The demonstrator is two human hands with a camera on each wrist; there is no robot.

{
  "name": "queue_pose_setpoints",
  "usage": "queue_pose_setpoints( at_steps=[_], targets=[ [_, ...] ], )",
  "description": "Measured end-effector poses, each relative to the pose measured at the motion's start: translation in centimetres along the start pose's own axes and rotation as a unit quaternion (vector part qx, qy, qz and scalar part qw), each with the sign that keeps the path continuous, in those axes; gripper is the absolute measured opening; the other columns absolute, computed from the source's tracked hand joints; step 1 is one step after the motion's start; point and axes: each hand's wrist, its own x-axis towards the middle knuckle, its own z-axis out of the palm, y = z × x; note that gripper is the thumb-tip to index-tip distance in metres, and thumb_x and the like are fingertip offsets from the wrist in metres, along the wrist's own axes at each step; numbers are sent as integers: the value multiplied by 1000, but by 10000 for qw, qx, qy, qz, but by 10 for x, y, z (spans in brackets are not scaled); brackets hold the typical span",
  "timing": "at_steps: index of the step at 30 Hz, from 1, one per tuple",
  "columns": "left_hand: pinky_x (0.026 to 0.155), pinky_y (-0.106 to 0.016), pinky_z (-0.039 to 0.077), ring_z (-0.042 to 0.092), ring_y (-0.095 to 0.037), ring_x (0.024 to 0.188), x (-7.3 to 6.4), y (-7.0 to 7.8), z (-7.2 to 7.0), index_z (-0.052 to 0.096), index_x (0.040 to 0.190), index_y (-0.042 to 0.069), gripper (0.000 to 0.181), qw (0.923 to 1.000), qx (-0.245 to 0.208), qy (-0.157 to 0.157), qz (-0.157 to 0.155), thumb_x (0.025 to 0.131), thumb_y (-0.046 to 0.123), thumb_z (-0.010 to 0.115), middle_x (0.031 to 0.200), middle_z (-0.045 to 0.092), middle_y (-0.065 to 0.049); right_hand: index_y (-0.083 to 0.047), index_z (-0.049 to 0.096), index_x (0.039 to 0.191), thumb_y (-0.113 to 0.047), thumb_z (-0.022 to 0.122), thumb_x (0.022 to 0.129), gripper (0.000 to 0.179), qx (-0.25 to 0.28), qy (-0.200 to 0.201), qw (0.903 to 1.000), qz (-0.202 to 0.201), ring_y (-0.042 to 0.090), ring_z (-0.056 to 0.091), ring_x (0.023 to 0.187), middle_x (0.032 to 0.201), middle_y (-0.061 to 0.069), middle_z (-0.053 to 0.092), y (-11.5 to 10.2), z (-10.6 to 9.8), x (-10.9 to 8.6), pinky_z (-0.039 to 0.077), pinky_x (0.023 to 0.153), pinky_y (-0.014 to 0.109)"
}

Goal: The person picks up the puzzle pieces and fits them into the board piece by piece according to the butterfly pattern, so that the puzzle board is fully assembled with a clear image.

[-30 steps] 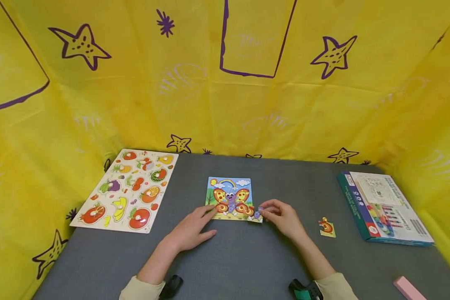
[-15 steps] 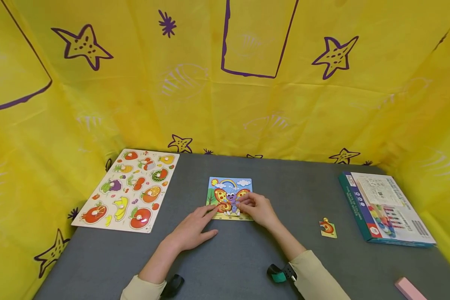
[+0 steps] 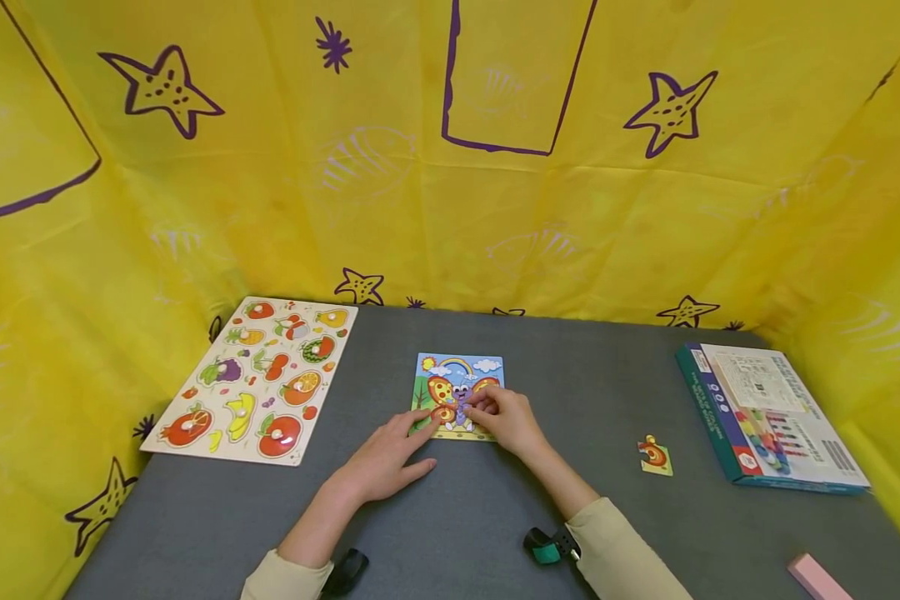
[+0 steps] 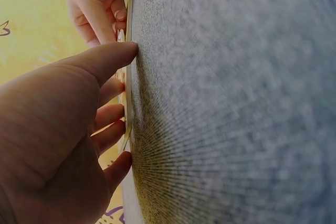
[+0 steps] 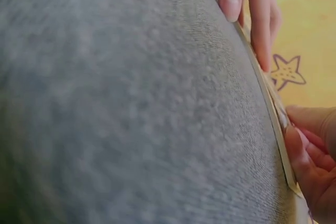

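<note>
A square butterfly jigsaw board (image 3: 486,367) lies flat near the middle of the grey table. Over its lower left corner rests my left hand (image 3: 382,458), fingers extended and thumb out to the side. The left wrist view has these left fingers (image 4: 109,136) along the board's edge. My right hand (image 3: 516,427) is bent over the board's lower middle, thumb and forefinger pinching a jigsaw piece (image 5: 282,113) right at the board's surface. The right fingers cover most of that piece in the head view. Another jigsaw piece (image 3: 655,457), orange and yellow, lies alone to the right.
A wooden fruit peg puzzle (image 3: 251,379) lies at the left. On the right is a flat boxed set (image 3: 772,417) with a printed sheet on top. A pink block (image 3: 817,575) sits at the near right. Yellow patterned cloth (image 3: 420,208) hangs behind and at both sides.
My right hand has carried the purple-printed jigsaw piece from the board's lower right corner leftward onto its lower middle. The left hand has stayed in place.
</note>
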Motion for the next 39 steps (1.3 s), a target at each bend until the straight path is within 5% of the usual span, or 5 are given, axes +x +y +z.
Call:
queue_pose_setpoints(
  at_steps=[27,34,39],
  targets=[
    [103,-55,36,39,-35,133,1,1,0,47,145,8,58,10000,61,14,-46,95,30,64,146,41,-14,-10,71,84,-15,81,81,12,-172,128,9998,-58,5,52,61,70,-6,59,4,4,1,43,56,21],
    [100,-55,38,41,-35,129,1,3,1,50,141,3,57,9993,186,272,153,93,28,66,140,45,-17,-10,70,81,-13,80,82,10,-361,-41,9976,-587,7,50,65,73,-5,56,4,2,0,43,59,22],
    [105,-53,35,38,-35,133,6,3,1,49,140,-2,57,9988,138,210,428,92,23,67,143,44,-18,-8,71,85,-13,82,78,13,-289,-398,9974,-525,8,50,68,77,-1,56,4,-4,0,43,61,22]
  ],
)
